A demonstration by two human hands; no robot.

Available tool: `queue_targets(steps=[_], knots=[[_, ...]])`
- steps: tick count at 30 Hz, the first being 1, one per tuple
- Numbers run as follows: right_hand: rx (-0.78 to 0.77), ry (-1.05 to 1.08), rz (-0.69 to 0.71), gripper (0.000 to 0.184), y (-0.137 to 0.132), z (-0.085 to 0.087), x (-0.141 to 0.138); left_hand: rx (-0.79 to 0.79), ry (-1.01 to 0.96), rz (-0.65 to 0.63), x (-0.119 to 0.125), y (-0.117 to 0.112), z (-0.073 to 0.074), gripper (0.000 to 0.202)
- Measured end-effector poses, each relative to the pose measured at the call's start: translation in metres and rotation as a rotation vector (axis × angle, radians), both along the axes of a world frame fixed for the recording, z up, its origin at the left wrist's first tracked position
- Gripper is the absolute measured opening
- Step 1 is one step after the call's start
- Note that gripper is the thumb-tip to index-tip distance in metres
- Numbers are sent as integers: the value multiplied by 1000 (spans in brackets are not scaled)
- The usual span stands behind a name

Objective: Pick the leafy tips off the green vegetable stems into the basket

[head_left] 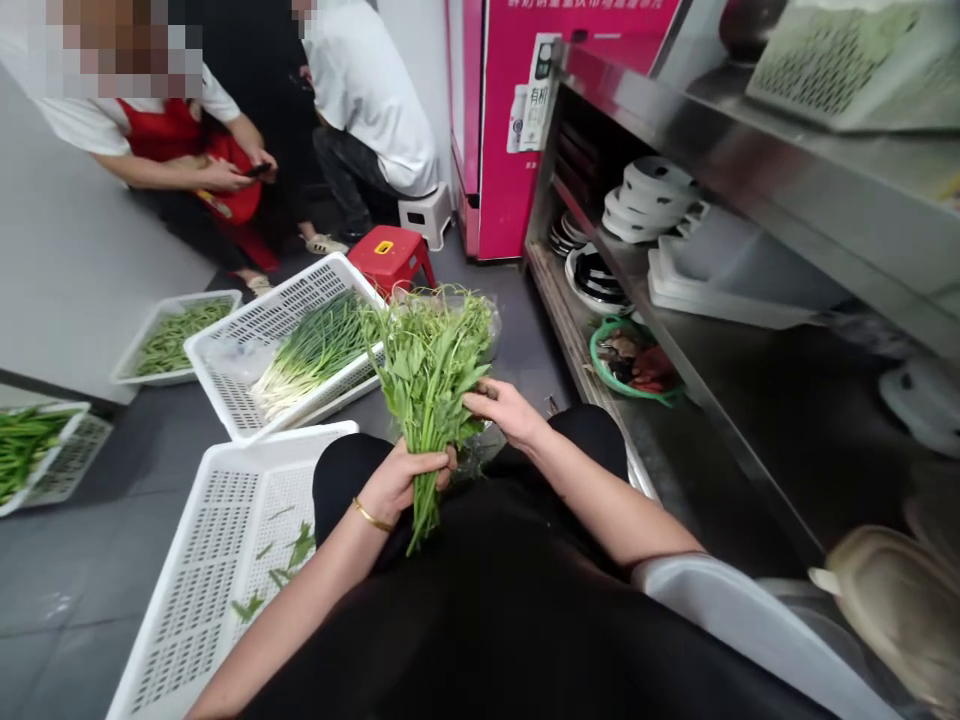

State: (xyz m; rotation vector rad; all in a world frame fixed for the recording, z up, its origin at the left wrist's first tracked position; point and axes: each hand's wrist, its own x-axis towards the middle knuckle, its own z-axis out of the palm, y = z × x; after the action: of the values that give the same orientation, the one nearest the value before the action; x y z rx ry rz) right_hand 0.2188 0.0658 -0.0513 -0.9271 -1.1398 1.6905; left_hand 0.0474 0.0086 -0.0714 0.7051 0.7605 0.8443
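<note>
A bunch of leafy pea shoots [431,370] with thin curling tendrils stands upright over my lap. My left hand [421,475], with a gold bracelet at the wrist, is wrapped round the lower stems, whose cut ends stick out below the fist. At the right side of the bunch, my right hand [510,412] has thumb and fingers closed at the outer leaves; the fingertips are partly hidden. Clear plastic [484,450] shows behind the bunch. Beside my left knee lies a white perforated basket [187,560] with a few loose green leaves [300,545] in it.
Further baskets hold scallions [322,345], green beans [176,335] and long green vegetables [30,440]. A red stool [390,258] stands ahead, near two seated people. Along the right runs a metal shelf [675,120] with dishes and a green basket [637,385]. A pink cabinet [514,200] is behind.
</note>
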Motion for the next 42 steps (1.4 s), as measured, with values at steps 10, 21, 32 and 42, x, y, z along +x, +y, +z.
queue_targets(steps=[10,21,32,42], knots=[[139,-106,-41,29,1,3,-7,-16,91,1,-6,-25,11,17],[248,-323,30,30,-21,5,12,-52,-183,216,-40,-21,1,28],[79,-125,291,39,-5,-6,-63,-8,-209,117,-46,-29,8,11],[243,-181,171,24,-17,3,-53,28,88,229,-27,-35,-6,22]])
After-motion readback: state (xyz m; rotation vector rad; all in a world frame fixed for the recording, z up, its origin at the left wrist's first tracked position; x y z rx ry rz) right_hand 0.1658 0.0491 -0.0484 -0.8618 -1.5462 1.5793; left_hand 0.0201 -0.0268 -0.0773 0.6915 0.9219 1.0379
